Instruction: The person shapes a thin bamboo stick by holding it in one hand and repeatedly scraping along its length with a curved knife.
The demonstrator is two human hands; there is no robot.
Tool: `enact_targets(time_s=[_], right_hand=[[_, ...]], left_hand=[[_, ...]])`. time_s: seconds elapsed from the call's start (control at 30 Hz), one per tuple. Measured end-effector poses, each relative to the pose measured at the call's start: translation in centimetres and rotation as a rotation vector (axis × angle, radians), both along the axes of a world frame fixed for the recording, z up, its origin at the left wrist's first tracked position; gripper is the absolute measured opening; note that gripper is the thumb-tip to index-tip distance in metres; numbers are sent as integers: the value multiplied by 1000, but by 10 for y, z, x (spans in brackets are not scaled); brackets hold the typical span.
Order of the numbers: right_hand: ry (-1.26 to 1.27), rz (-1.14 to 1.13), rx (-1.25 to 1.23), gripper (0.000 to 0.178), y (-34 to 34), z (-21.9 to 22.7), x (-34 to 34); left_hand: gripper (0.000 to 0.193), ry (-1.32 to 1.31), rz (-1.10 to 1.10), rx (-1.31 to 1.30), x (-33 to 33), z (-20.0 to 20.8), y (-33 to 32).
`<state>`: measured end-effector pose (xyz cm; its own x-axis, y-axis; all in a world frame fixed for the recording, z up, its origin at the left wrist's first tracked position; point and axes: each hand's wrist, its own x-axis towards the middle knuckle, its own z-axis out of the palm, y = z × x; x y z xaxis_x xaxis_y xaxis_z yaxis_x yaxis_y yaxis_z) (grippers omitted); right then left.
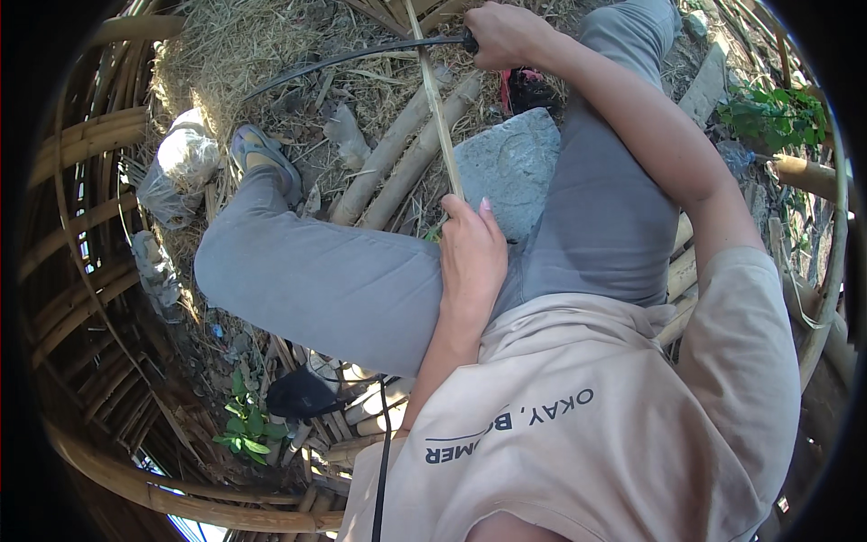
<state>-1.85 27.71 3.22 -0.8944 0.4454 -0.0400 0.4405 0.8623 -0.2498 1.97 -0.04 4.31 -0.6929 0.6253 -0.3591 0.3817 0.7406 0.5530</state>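
At far left, a bamboo-slat wall [77, 226] is curving along the rim, and a clear plastic bag [188, 155] is sitting at its foot, upper left. A leafy green plant [244, 426] is sprouting lower left, and the left foot's sandal [271, 158] is resting above it. Now the curved long-bladed knife [352, 60]: its tip is pointing left, its blade crossing a pale bamboo strip [441, 122] at upper centre; whether they're touching, I can't tell. Two bamboo poles [390, 155] are lying below the blade. The left hand [473, 248], mid-frame, is gripping the strip's lower end. A grey stone [510, 167] is sitting just beside. Top centre-right, the right hand [512, 36] is clenching the knife's black handle.
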Motion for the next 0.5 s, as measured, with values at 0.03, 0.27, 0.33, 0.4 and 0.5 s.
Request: enact_targets(time_s=[0.03,0.27,0.33,0.4,0.5], right_hand=[[-14,24,-26,25,-1,-1,1],[-11,53,17,23,9,-12,-7],[42,-11,44,24,25,-15,-7],[45,-71,48,29,39,-13,-3],[0,-79,-62,32,27,-17,-4]], left_hand=[[26,-7,6,0,0,0,0],[25,-25,10,22,0,-1,1],[26,-20,16,33,1,-2,0],[26,2,5,36,2,-2,0],[26,-4,19,23,0,1,-3]])
